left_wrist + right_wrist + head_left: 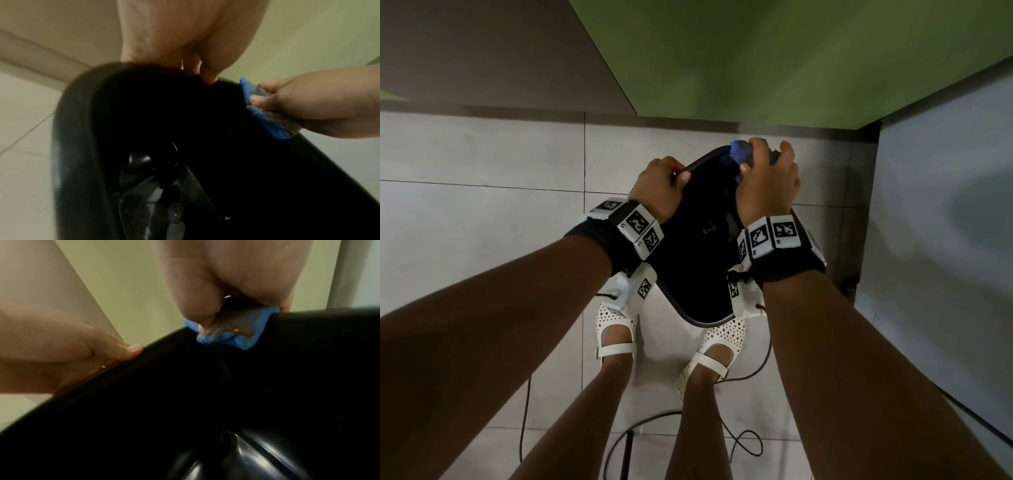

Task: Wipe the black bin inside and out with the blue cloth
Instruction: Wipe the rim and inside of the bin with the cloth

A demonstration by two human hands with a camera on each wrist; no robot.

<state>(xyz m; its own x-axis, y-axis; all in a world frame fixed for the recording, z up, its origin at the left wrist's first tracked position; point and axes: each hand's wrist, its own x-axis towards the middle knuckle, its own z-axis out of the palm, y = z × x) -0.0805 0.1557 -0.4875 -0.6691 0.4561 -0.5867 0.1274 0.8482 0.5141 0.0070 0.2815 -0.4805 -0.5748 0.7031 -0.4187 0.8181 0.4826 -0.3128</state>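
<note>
The black bin (695, 260) is held up in front of me above my feet, its open mouth facing me. My left hand (659, 186) grips the bin's rim (144, 69) at the far left, thumb curled over the edge. My right hand (767, 185) pinches the bunched blue cloth (741, 154) against the far right part of the rim. In the right wrist view the blue cloth (230, 331) is folded over the rim's edge (308, 318) and shows a brown stain. The left wrist view shows the cloth (265, 113) pressed to the rim by the right thumb.
Grey tiled floor (482, 205) lies below, with black cables (743, 442) looping near my white sandals (709, 349). A green wall (791, 61) stands ahead and a grey panel (945, 240) runs close along the right side.
</note>
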